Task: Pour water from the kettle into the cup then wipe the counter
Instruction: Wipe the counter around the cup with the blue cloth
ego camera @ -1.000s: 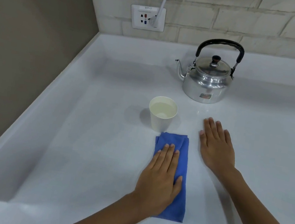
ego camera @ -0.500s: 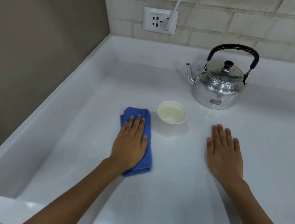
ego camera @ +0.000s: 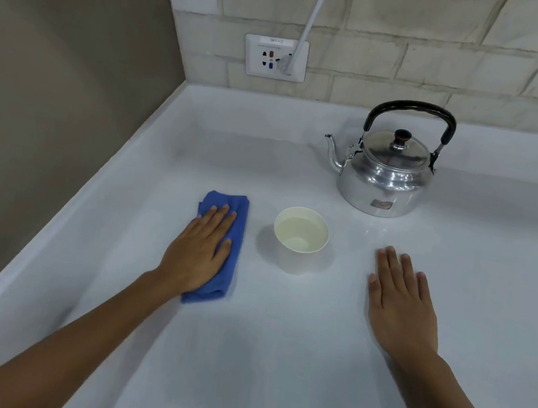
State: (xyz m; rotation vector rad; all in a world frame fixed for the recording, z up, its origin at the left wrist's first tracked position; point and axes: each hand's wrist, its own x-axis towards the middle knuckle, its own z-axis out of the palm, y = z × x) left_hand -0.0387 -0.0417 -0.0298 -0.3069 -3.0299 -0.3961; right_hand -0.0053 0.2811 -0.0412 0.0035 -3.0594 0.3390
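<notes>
A white paper cup (ego camera: pixel 296 262) with water in it stands upright in the middle of the white counter (ego camera: pixel 273 360). Behind it to the right sits a shiny metal kettle (ego camera: pixel 384 182) with a black handle, its spout pointing left. Left of the cup lies a folded blue cloth (ego camera: pixel 238 230), apart from the cup. My left hand (ego camera: pixel 199 256) presses flat on the cloth and covers most of it. My right hand (ego camera: pixel 398 305) rests flat on the bare counter to the right of the cup, fingers apart, holding nothing.
A raised white lip (ego camera: pixel 103 191) runs along the counter's left side against a brown wall (ego camera: pixel 52 87). The tiled back wall carries a socket (ego camera: pixel 269 57) with a white cable (ego camera: pixel 317 6) plugged in.
My left hand has slid the blue cloth from in front of the cup to the cup's left side and a little further away. The right hand, cup and kettle have stayed put.
</notes>
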